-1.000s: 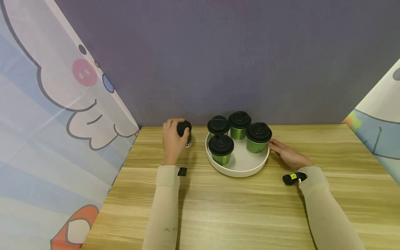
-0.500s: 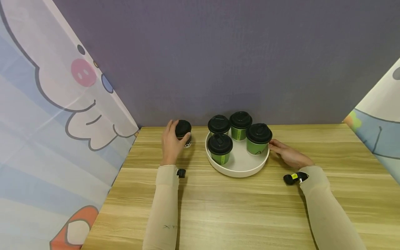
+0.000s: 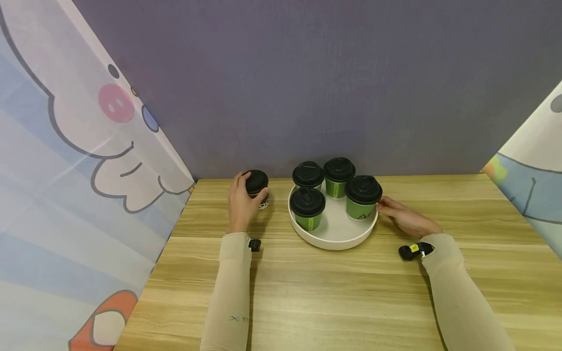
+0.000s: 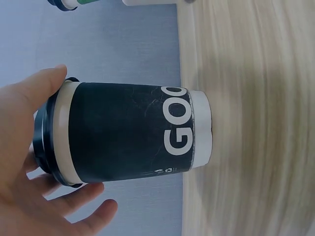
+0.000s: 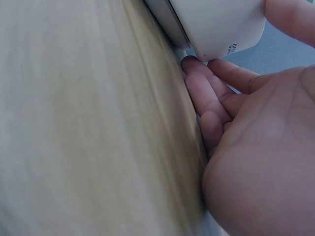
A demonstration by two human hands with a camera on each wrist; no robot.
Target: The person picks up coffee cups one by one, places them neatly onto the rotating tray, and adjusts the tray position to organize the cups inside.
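A paper coffee cup with a black sleeve and black lid [image 4: 128,128] stands on the table, left of the tray. My left hand [image 3: 242,207] is around its lid. In the left wrist view the thumb lies by one side of the lid, and the fingers are spread loosely on the other. A round white tray [image 3: 335,244] holds several green-sleeved coffee cups with black lids, among them a front-left cup [image 3: 308,208] and a right-hand cup [image 3: 362,197]. My right hand [image 3: 404,217] grips the tray's right side, fingers curled low against the white wall [image 5: 226,24].
The wooden tabletop [image 3: 342,297] ends against a grey-purple wall [image 3: 325,87] close behind the cups. A printed cartoon curtain [image 3: 79,219] hangs along the left edge, and another curtain [image 3: 540,146] is at the right.
My left hand has shifted slightly toward me and its fingers have spread, so more of the black cup's lid shows. The cup and tray stay in nearly the same place; my right hand remains at the tray.
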